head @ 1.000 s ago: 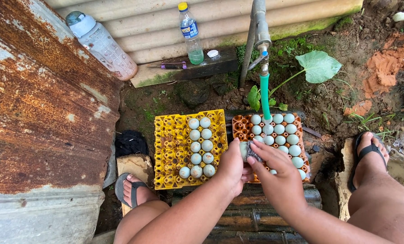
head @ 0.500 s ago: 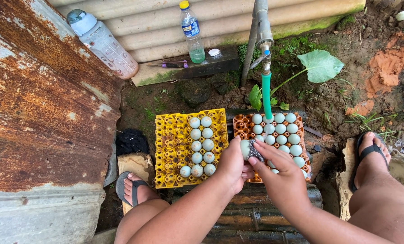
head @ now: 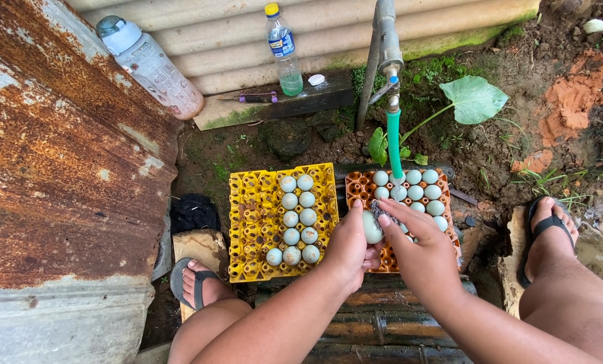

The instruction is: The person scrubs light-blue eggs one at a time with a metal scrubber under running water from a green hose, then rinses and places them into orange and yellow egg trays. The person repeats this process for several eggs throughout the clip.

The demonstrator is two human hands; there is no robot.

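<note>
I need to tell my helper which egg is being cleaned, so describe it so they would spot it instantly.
Follow the green hose down from the metal tap to the orange egg tray. At its near left edge, the left hand holds one pale blue-green egg, the only one lifted out of a tray.

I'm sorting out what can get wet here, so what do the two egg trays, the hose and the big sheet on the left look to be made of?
Yellow tray and orange tray: probably moulded plastic, given the saturated colour, though grimy. Hose: smooth green tube, likely plastic or rubber. Sheet: metal, orange-brown and flaking with rust.
</note>
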